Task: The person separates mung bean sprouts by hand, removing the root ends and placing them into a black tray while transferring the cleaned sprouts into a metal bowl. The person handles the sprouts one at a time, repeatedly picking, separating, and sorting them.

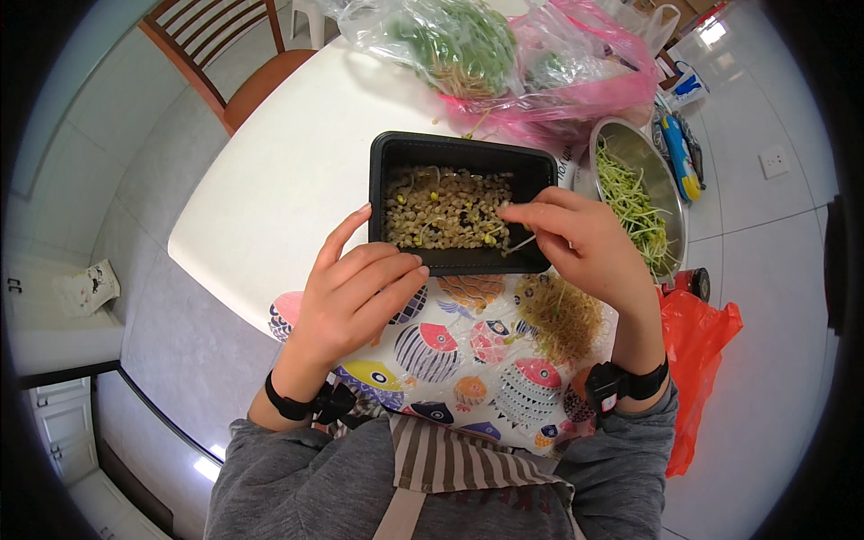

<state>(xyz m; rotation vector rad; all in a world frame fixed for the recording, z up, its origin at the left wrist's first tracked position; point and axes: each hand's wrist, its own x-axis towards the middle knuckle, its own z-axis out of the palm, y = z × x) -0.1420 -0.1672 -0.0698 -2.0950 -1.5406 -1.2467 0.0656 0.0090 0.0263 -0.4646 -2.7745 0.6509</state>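
A black plastic tray (466, 262) on the table holds a layer of pale sprouting seeds (442, 209), a few with yellow heads and white stems. My left hand (361, 290) grips the tray's near left corner, one fingertip against the left wall and the others on the near rim. Over the tray's right end, my right hand (584, 239) has its index fingertip at the seeds. A white sprout stem (521, 245) shows below those fingers; whether they pinch it is unclear. Beneath my right forearm, a tangle of thin brownish roots (563, 314) lies on a fish-patterned plastic sheet (432, 358).
To the right stands a steel bowl (675, 192) of green sprouts (631, 209). Bagged greens (466, 50) and a pink plastic bag (587, 94) lie at the far edge of the white table (283, 182). A red plastic bag (695, 364) hangs at right; a wooden chair (263, 81) stands far left.
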